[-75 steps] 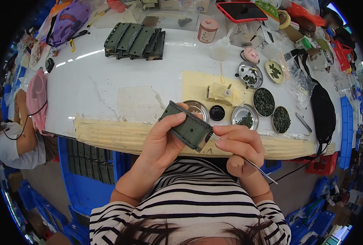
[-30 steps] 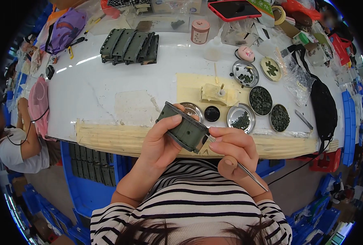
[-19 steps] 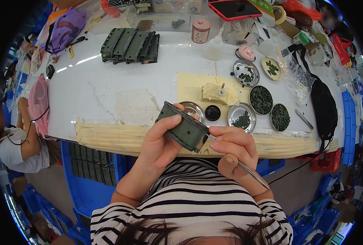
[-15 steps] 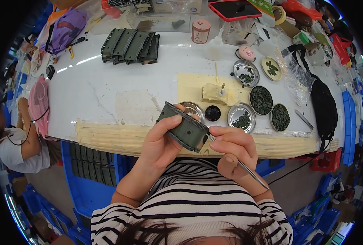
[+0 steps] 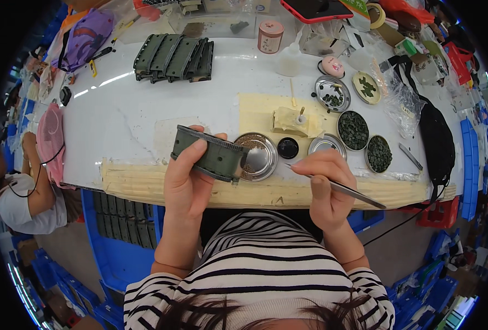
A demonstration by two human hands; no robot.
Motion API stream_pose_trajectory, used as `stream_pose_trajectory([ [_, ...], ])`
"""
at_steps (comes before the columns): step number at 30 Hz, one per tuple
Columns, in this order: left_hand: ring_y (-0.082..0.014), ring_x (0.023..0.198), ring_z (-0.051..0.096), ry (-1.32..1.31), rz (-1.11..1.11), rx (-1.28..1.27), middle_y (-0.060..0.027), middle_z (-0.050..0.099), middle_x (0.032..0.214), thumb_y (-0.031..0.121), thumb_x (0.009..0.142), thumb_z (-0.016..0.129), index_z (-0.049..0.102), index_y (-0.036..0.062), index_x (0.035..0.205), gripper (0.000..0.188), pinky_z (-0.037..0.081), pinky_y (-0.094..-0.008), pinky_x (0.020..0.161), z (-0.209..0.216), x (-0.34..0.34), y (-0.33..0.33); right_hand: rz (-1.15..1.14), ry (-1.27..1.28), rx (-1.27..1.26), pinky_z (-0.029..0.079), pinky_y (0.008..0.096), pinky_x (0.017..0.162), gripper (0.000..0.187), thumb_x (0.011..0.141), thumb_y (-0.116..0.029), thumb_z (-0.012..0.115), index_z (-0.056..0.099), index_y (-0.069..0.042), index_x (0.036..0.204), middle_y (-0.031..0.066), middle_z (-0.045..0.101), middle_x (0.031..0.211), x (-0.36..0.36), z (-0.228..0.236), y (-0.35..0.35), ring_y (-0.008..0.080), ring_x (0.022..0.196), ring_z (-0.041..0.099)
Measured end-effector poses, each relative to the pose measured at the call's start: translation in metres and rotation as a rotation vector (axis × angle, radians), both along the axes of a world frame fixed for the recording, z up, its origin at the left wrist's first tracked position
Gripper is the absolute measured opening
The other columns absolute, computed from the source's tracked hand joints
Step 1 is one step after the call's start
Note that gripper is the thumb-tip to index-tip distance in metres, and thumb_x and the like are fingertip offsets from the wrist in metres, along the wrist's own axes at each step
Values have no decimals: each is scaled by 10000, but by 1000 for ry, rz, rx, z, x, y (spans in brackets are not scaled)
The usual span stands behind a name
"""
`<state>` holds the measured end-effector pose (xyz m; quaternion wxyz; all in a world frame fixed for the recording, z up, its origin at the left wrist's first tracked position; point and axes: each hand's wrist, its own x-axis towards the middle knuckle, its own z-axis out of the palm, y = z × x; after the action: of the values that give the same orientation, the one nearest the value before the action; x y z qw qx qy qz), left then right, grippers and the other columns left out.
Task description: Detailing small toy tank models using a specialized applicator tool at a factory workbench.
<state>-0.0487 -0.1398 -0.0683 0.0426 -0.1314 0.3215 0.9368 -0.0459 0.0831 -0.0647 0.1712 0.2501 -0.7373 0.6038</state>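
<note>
My left hand (image 5: 184,184) is closed around a dark green curved plate (image 5: 214,155) with ridged edges and small holes, held tilted above the table's near edge. To its right, my right hand (image 5: 332,192) grips steel tweezers (image 5: 356,194), their tips pointing left and apart from the plate. A tan cover sits on my right thumb. Between the hands lie a shallow steel dish (image 5: 263,165) with brownish grains and a small black pot (image 5: 288,148). Behind the right hand is another steel dish (image 5: 327,139), its front hidden by my fingers.
Round tins of dark green bits (image 5: 353,131) (image 5: 378,155) stand at right, beside a second pair of tweezers (image 5: 410,156). A tape-covered block (image 5: 294,123) with a peg stands ahead. Stacked green plates (image 5: 172,58) lie far left. Another person (image 5: 29,198) sits at left.
My left hand has moved left with the plate. My right hand has drawn the tweezers away from the plate's edge toward the right, tips now over the near table edge.
</note>
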Motion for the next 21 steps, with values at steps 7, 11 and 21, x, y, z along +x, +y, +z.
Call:
stream_pose_trajectory([
  [7, -244, 1034, 596, 56, -8, -1, -145, 600, 1074, 49, 865, 564, 506, 41, 1171, 311, 529, -397, 867, -6, 2, -12, 4, -67, 332, 415, 306, 590, 70, 778, -97, 686, 653, -48, 816, 58, 612, 749, -8, -12, -26, 224, 660, 521],
  [11, -261, 1042, 590, -15, 10, -92, -150, 590, 1092, 60, 887, 561, 462, 17, 1225, 355, 519, -391, 884, -6, 4, -10, 4, -7, 428, 405, 312, 575, 68, 759, -92, 696, 650, -55, 792, 50, 602, 731, -11, -14, -30, 220, 642, 496],
  [21, -250, 995, 621, 95, 31, -301, -162, 551, 1179, 63, 929, 499, 437, 54, 1268, 344, 544, -356, 825, 5, 9, -4, -54, 8, 359, 401, 318, 594, 54, 780, -93, 679, 647, -50, 788, 60, 593, 716, -13, -8, -28, 233, 651, 493],
])
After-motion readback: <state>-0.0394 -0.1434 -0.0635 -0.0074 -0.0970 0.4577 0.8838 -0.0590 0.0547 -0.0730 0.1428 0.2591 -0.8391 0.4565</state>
